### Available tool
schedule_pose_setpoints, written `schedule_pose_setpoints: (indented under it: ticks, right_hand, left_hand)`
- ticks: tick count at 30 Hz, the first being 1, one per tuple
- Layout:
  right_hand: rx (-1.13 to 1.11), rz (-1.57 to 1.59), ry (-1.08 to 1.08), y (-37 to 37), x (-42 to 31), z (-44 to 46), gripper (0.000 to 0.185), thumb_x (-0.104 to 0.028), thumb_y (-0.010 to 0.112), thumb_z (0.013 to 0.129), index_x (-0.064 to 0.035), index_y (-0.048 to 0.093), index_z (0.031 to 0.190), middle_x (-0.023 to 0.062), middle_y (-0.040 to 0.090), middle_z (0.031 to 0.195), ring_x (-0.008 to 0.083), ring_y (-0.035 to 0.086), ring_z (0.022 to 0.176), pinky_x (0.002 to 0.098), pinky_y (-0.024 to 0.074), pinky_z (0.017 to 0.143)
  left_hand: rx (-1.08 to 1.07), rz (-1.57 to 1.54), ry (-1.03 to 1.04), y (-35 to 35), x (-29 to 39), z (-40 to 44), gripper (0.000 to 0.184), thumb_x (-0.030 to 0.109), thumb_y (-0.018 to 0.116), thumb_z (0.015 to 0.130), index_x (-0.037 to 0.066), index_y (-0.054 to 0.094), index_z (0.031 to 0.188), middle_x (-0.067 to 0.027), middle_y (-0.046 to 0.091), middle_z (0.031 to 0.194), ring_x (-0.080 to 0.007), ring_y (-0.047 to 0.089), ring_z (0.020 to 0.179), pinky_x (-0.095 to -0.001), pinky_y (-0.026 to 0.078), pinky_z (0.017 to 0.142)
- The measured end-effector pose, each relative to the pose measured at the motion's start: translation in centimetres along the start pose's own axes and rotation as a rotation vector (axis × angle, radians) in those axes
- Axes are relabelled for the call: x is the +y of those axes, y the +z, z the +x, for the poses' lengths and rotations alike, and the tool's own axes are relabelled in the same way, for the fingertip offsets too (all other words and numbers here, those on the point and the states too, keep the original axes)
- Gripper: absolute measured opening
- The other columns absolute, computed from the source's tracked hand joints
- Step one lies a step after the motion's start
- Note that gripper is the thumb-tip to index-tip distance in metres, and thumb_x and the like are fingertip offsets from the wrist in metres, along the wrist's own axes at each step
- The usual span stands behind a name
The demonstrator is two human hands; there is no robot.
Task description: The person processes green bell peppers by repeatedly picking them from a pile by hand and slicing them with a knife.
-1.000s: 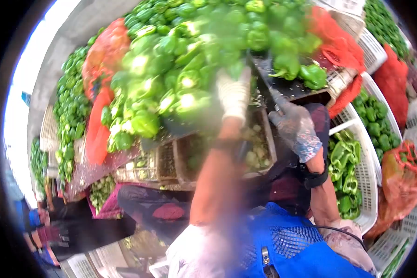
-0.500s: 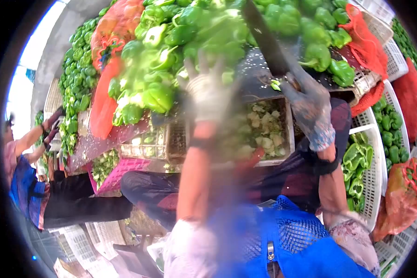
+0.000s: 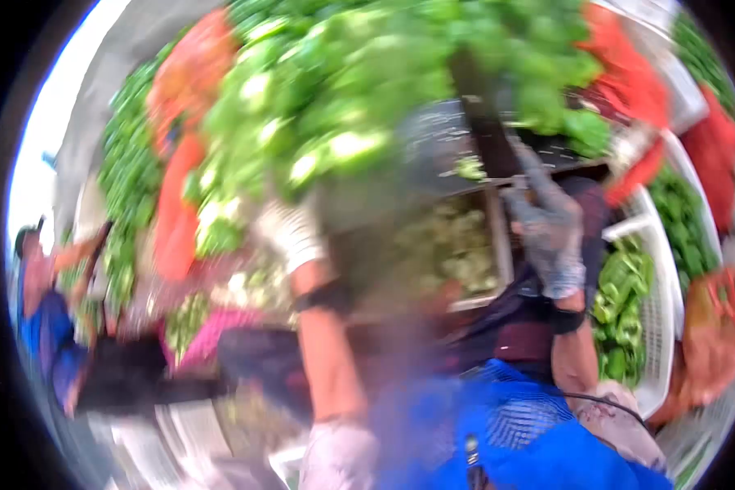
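Observation:
My right hand [image 3: 550, 233], in a patterned grey glove, is closed round the handle of a knife [image 3: 483, 114] whose wide dark blade points away over the dark work surface [image 3: 433, 147]. A small pale green scrap [image 3: 469, 168] lies beside the blade. My left hand [image 3: 292, 233], in a white glove, is at the near left edge of a heap of green bell peppers [image 3: 327, 90]. Its fingers are smeared by motion, so whether it holds a pepper is unclear. Below the surface, between my hands, sits a crate [image 3: 505, 237] of pale pepper cores [image 3: 457, 245].
Red net bags [image 3: 189, 73] flank the heap. At right stands a white basket [image 3: 665, 327] of green peppers [image 3: 622, 302], with an orange-red bag [image 3: 717, 327] beside it. A pink basket [image 3: 208, 339] is at left, near another person [image 3: 45, 318] in blue.
My left hand has moved left and nearer to me, from over the peppers to the heap's near edge. The right hand still holds the knife. The whole view has shifted and blurred.

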State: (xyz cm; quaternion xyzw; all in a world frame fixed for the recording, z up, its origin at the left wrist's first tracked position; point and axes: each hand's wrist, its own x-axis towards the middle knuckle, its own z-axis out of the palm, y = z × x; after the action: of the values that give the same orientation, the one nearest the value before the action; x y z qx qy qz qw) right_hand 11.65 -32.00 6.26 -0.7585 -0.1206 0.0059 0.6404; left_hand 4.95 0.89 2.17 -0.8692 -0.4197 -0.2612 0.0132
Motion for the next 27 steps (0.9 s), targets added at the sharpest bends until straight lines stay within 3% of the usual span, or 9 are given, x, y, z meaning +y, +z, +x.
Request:
schedule_pose_setpoints:
  ticks: [2,7,10,12,14,16,18,22,27]
  right_hand:
    - [0.122,-0.189,-0.15,-2.1,0.9,0.5,0.056,-0.004,0.066,0.089,-0.015,0.054,0.143,-0.0063,0.052,0.079,0.0021,0.042,0.062,0.0196,0.0394,0.056]
    - [0.32,-0.442,-0.24,-5.8,0.7,1.1,0.056,-0.011,0.067,0.087,-0.0135,0.054,0.141,0.0048,0.053,0.072,0.0104,0.049,0.062,0.0277,0.0463,0.061]
    - [0.383,-0.579,-0.282,-8.2,1.5,1.5,0.056,-0.015,0.068,0.086,-0.0133,0.054,0.14,0.0133,0.061,0.079,0.0211,0.061,0.069,0.0339,0.0505,0.068]
    - [0.385,-0.614,-0.255,-9.1,1.8,1.7,0.055,-0.019,0.069,0.085,-0.013,0.055,0.139,0.0184,0.066,0.088,0.0311,0.066,0.081,0.0385,0.0519,0.073]
    - [0.389,-0.607,-0.237,-9.4,1.8,1.5,0.055,-0.021,0.069,0.085,-0.0129,0.055,0.138,0.0214,0.068,0.095,0.0365,0.067,0.089,0.0409,0.0526,0.076]
    - [0.407,-0.622,-0.282,-9.4,2.3,1.2,0.055,-0.022,0.069,0.085,-0.0131,0.055,0.137,0.0222,0.068,0.097,0.0363,0.068,0.09,0.0408,0.0527,0.076]
    - [0.427,-0.598,-0.176,-9.4,1.9,0.9,0.055,-0.021,0.068,0.085,-0.0139,0.055,0.138,0.0231,0.067,0.098,0.0367,0.068,0.09,0.0414,0.0525,0.076]
    - [0.424,-0.557,-0.118,-9.7,1.9,0.2,0.053,-0.02,0.065,0.087,-0.0149,0.054,0.139,0.0226,0.067,0.097,0.0373,0.067,0.09,0.042,0.0523,0.077]
    - [0.258,-0.618,-0.155,-10.1,1.6,0.5,0.05,-0.017,0.065,0.087,-0.0126,0.056,0.136,0.0198,0.067,0.097,0.0358,0.066,0.088,0.0413,0.0529,0.077]
  left_hand:
    - [0.089,-0.377,0.036,1.5,1.2,1.5,0.091,0.045,0.087,0.065,0.026,0.048,0.146,-0.0261,0.023,0.158,-0.0403,0.024,0.145,-0.0473,0.023,0.118]
    - [0.079,-0.136,0.196,3.1,-1.1,3.8,0.093,0.047,0.088,0.063,0.025,0.049,0.144,-0.0221,0.021,0.159,-0.04,0.022,0.146,-0.05,0.026,0.117]
    - [-0.096,0.075,-0.039,-2.5,4.1,1.1,0.084,0.043,0.086,0.068,0.026,0.051,0.142,-0.0154,0.023,0.16,-0.0432,0.023,0.144,-0.0545,0.027,0.116]
    - [0.264,-0.027,0.343,-2.5,5.7,0.4,0.056,0.031,0.078,0.08,0.018,0.06,0.132,-0.0133,0.041,0.15,-0.0363,0.036,0.138,-0.0521,0.039,0.107]
    - [0.232,-0.414,0.549,-2.0,10.4,-1.2,0.044,0.017,0.074,0.084,0.013,0.063,0.126,-0.0129,0.055,0.137,-0.0334,0.051,0.125,-0.0465,0.047,0.101]
    - [-0.144,-0.861,0.622,-0.1,16.5,-2.8,0.037,0.006,0.069,0.086,0.009,0.065,0.122,-0.0132,0.065,0.122,-0.0293,0.062,0.111,-0.0429,0.051,0.094]
    - [-0.39,-1.027,0.611,1.3,22.9,-4.5,0.033,0.014,0.071,0.085,0.004,0.066,0.116,-0.0146,0.068,0.113,-0.0283,0.064,0.103,-0.0407,0.051,0.091]
    - [-0.483,-0.46,0.846,3.1,29.7,-6.1,0.038,0.032,0.069,0.085,0.001,0.067,0.106,-0.0243,0.066,0.108,-0.0392,0.063,0.1,-0.0461,0.05,0.087]
    - [-0.499,-0.201,0.899,0.8,28.5,-7.8,0.027,0.033,0.063,0.089,0.007,0.069,0.096,-0.0209,0.069,0.088,-0.0411,0.066,0.084,-0.0509,0.051,0.076]
